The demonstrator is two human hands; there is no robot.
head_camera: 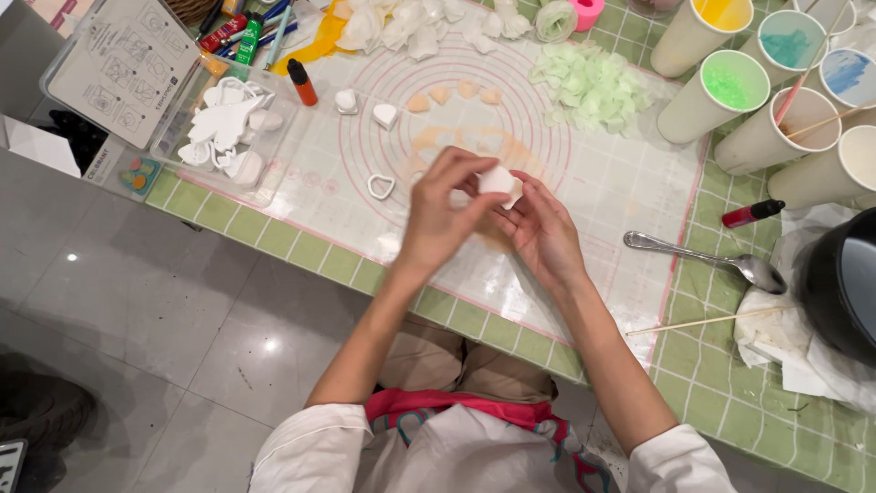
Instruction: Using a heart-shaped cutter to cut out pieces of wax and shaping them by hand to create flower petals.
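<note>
Both of my hands meet over the translucent mat (602, 183) with pink circles. My left hand (444, 215) and my right hand (540, 228) pinch a small white piece (498, 180) between their fingertips, a little above the mat. A white heart-shaped cutter (380, 186) lies just left of my left hand. Two small white heart moulds (385, 115) and several pale peach heart pieces (453, 94) lie farther back on the mat.
A heap of pale green petals (589, 84) and white petals (406, 23) lie at the back. Paper cups (725, 96) with coloured contents stand at right, beside a spoon (707, 256), a red dropper bottle (750, 214), a wooden skewer (707, 321) and a black pot (844, 283). A clear tray of white cutters (228, 128) sits left.
</note>
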